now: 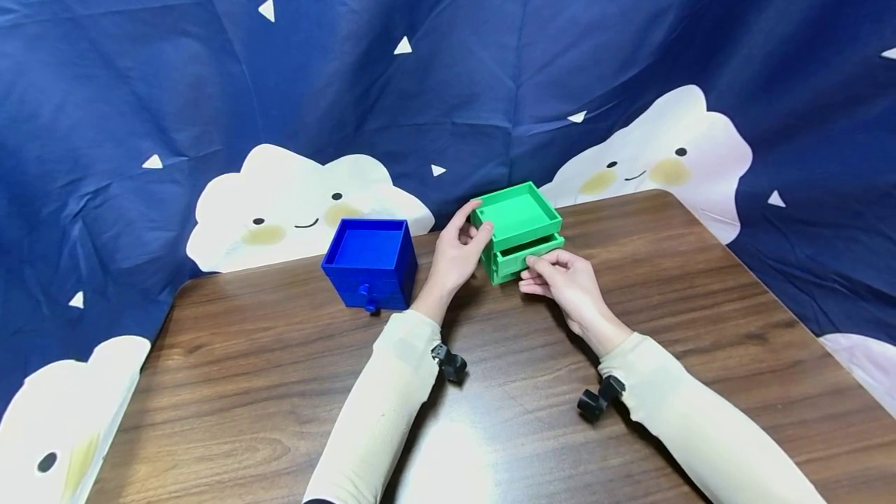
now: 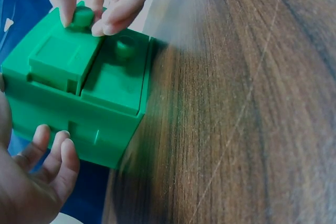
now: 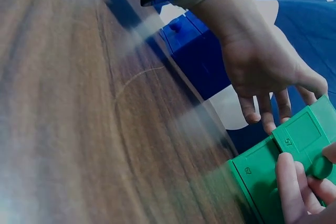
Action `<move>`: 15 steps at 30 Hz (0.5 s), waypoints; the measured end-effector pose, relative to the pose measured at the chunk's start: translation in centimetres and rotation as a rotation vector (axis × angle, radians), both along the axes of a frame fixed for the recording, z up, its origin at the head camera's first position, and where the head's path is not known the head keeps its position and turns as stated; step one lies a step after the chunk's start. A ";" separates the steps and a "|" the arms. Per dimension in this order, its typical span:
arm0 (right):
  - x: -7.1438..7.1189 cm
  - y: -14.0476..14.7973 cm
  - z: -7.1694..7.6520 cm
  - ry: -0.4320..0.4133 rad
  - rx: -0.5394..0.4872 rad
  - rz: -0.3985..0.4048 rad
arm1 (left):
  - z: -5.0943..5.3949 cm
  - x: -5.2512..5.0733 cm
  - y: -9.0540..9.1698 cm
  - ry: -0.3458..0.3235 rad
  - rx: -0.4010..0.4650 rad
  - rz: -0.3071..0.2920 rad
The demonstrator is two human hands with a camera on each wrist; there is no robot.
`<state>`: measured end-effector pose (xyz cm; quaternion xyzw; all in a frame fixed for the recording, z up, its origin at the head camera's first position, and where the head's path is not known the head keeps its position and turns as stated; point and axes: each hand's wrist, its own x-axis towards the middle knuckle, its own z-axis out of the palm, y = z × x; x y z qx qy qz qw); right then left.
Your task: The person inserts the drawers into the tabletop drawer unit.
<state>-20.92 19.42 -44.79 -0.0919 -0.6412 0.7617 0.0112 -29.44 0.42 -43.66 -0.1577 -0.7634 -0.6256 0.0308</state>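
Observation:
In the head view a small green drawer box stands on the table with a tray-like top. Its upper drawer is partly pulled out. My left hand holds the box at its left side, thumb and a finger at the top rim, other fingers against the side wall. With my right hand I pinch the upper drawer's round knob. Below it, the lower drawer's knob shows in the left wrist view, with that drawer closed. The right fingers partly hide the drawer fronts.
A blue drawer box with knobs on its front stands left of my left hand. The brown wooden table ends close behind both boxes. Past that edge hangs a blue cloth with clouds.

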 end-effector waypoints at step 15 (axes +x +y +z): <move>-1.6 -0.1 -0.1 -0.004 0.016 0.010 | 0.1 0.0 0.0 -0.005 -0.011 -0.002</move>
